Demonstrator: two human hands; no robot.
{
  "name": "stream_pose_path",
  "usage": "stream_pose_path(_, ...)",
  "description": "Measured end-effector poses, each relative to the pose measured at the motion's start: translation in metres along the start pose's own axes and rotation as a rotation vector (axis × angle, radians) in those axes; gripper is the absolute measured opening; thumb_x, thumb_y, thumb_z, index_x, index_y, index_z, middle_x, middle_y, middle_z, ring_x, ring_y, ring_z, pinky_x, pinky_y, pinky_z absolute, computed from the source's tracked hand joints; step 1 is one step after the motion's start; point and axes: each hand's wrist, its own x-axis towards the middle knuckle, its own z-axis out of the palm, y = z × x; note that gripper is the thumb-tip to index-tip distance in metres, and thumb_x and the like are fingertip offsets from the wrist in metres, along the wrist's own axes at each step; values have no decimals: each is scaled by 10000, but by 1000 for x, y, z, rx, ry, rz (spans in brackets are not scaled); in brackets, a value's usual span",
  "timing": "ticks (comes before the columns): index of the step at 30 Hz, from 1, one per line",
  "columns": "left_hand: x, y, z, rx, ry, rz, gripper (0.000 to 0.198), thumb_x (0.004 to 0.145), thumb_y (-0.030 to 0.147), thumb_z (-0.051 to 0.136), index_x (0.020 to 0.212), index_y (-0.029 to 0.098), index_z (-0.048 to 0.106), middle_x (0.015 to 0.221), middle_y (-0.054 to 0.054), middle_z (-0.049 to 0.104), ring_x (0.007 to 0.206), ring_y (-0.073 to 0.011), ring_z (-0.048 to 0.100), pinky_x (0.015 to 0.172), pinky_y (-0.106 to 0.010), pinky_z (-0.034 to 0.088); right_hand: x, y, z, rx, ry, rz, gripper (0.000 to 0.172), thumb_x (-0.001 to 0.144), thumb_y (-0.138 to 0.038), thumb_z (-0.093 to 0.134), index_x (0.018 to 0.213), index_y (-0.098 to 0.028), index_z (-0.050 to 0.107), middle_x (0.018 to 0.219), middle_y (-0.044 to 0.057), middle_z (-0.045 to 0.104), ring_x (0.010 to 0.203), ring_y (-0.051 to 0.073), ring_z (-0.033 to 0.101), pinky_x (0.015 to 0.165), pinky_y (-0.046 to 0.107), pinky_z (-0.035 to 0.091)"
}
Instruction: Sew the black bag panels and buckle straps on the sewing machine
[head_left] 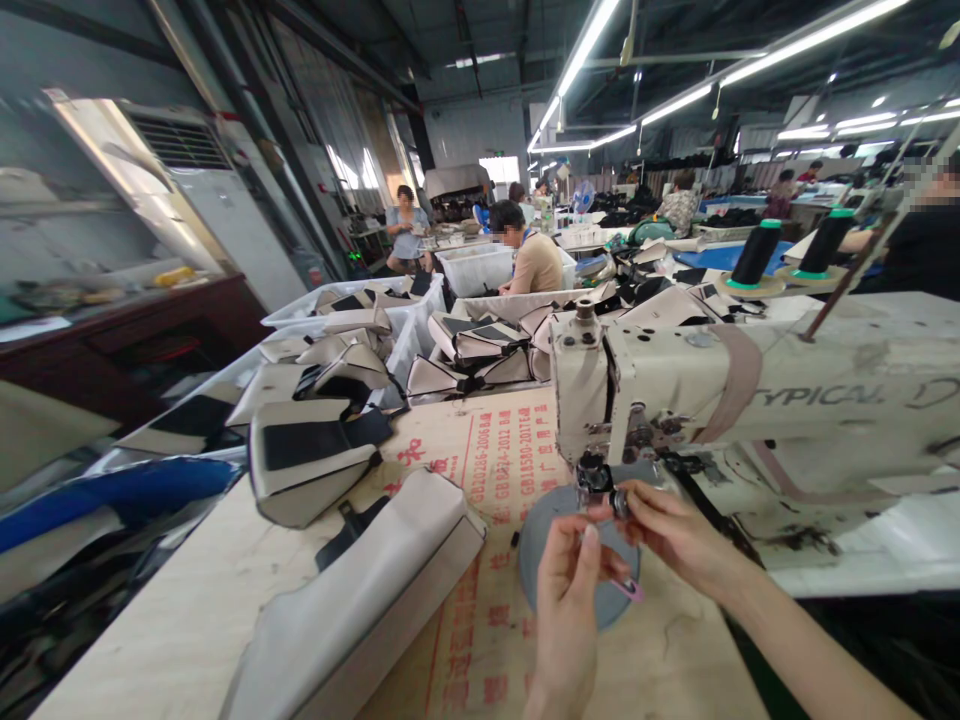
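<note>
On the tabletop [165,610], a cream-and-black bag [311,460] lies leftmost, then a long cream piece [367,590]. Next is the left hand [566,590] above a grey disc [533,545], fingers bent; I cannot tell whether its grip holds anything. A small, round, dark part [619,503] is pinched in the right hand's [664,525] grip, near the sewing machine [750,390].

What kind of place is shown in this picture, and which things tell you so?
Probably a sewing workshop: a sewing machine stands at the right, black thread spools stand beyond it, and white bins hold many beige-and-black pieces.
</note>
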Motion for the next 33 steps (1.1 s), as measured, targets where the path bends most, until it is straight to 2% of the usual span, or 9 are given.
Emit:
stream_pose_path(3,-8,3,3,-33,-34,1,106,829,287,472,844,185,500,941,-17,579,650,-86,544,612,-230,469,-9,9,17,405,-19,62,267,759,-396,579,932,-194,559,775,11,567,576,103,491,519,233,396)
stream_pose_path(6,-14,3,3,13,-61,-16,101,829,271,475,845,178,513,803,-5,580,628,-90,531,619,-233,458,-15,11,27,525,-29,72,261,765,-377,581,927,-173,570,699,-4,549,497,75,445,456,207,357)
stream_pose_path(10,-20,6,4,29,-51,-5,106,831,270,472,827,178,523,769,1,561,671,-94,522,657,-222,437,-20,10,26,491,-8,65,225,764,-351,596,896,-171,569,720,-2,550,525,68,452,467,190,348)
stream_pose_path(15,-23,16,8,-3,19,48,97,809,264,509,772,176,521,735,11,528,688,-79,479,703,-190,400,-23,12,15,453,123,56,247,711,-349,655,880,-191,569,792,3,556,644,83,493,573,191,399)
stream_pose_path(23,-24,35,4,-127,118,53,159,725,291,611,767,167,521,682,14,491,602,-66,444,622,-182,387,-30,13,13,354,101,17,273,724,-357,643,940,-216,554,742,-13,529,605,73,455,529,187,347)
stream_pose_path(29,-31,41,-4,-107,74,39,102,771,256,562,780,172,506,673,16,483,617,-68,438,620,-182,373,-35,9,18,305,71,-15,239,763,-356,605,954,-221,552,774,-11,545,627,66,472,569,188,353)
stream_pose_path(33,-40,47,-3,14,-54,16,119,809,262,505,739,167,488,661,10,494,603,-75,439,612,-194,375,-35,6,19,246,75,-50,230,783,-363,576,970,-232,552,799,-9,549,648,73,487,604,198,372)
